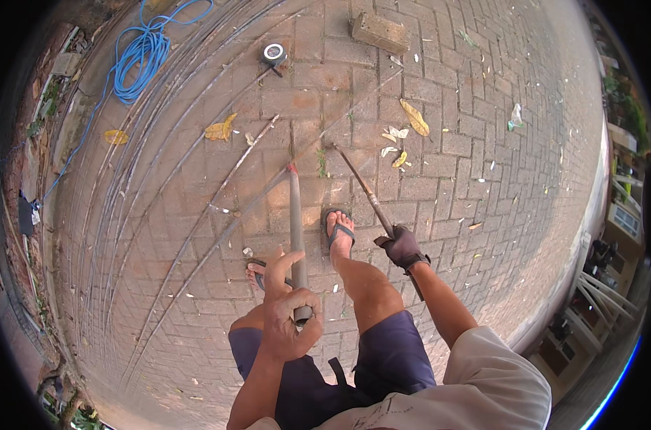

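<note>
Head view: left hand (293, 304) curls round the grey pipe (297, 222), its red end (292, 168) down at a thin rod (261, 197) on the paving (426, 190); gloved right hand (403, 247) grips the rusty bar (369, 195). Best hold that pipe steady!

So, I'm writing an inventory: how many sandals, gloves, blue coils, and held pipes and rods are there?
Black thong sandals: 2
Dark glove: 1
Blue coiled cord: 1
Grey cylindrical pipe, held: 1
Slim rust-brown rod, held: 1
Total: 6
</note>
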The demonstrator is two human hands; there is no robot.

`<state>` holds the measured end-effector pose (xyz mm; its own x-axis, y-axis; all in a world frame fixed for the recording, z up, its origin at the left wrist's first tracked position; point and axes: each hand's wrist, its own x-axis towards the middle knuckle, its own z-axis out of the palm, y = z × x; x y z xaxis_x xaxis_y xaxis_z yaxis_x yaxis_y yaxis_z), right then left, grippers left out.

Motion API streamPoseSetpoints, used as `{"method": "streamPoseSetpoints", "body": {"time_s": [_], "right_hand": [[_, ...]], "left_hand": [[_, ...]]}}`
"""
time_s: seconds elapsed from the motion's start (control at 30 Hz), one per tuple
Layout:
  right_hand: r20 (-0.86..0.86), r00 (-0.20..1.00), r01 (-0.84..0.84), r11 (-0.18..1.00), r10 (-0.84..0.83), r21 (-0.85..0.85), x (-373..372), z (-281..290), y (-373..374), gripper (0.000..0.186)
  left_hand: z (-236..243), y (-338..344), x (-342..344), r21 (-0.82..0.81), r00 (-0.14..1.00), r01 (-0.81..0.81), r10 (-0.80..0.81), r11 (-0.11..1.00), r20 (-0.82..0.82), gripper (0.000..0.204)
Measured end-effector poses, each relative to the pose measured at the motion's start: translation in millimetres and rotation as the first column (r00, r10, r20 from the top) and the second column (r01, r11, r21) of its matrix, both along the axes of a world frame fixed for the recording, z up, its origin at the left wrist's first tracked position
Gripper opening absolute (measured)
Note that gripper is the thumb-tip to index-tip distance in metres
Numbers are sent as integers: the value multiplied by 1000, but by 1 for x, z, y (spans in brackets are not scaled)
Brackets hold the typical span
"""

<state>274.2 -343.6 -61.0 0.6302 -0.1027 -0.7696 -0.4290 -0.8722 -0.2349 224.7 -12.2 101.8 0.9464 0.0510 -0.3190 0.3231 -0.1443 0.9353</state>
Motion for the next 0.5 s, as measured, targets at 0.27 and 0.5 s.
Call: {"method": "streamPoseSetpoints", "body": {"time_s": [0.27,0.5], "right_hand": [[-453,886,-28,988,94,149,102,111,88,45],[-570,815,-83,994,105,64,139,79,179,51]], "left_hand": [[24,-43,-11,327,908,-320,386,889,-162,12],[30,-58,-26,583,920,-127,315,802,-234,27]]}}
